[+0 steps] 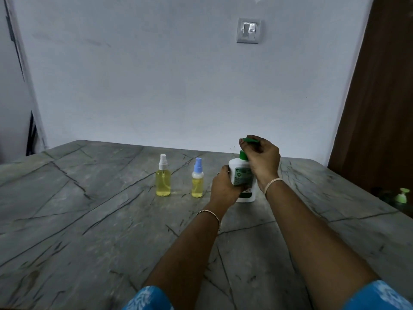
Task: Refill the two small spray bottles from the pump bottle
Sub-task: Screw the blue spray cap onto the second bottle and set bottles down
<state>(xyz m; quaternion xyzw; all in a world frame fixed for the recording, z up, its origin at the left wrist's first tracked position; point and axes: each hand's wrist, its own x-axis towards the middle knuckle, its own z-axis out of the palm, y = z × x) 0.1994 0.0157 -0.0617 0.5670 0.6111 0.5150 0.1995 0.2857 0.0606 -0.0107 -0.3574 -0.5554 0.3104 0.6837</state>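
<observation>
A white pump bottle (240, 173) with a green pump head stands upright on the grey stone table (111, 220). My left hand (224, 185) grips its body from the left. My right hand (262, 161) is curled round the green pump head at the top. To the left stand two small spray bottles holding yellow liquid: a taller one with a white sprayer (163, 176) and a shorter one with a blue sprayer (197, 179). Both are upright with their caps on.
The table's back edge meets a pale wall with a switch plate (248, 30). A brown wooden door (380, 97) stands at the right. A small green-topped object (402, 195) sits in shadow past the table's right edge.
</observation>
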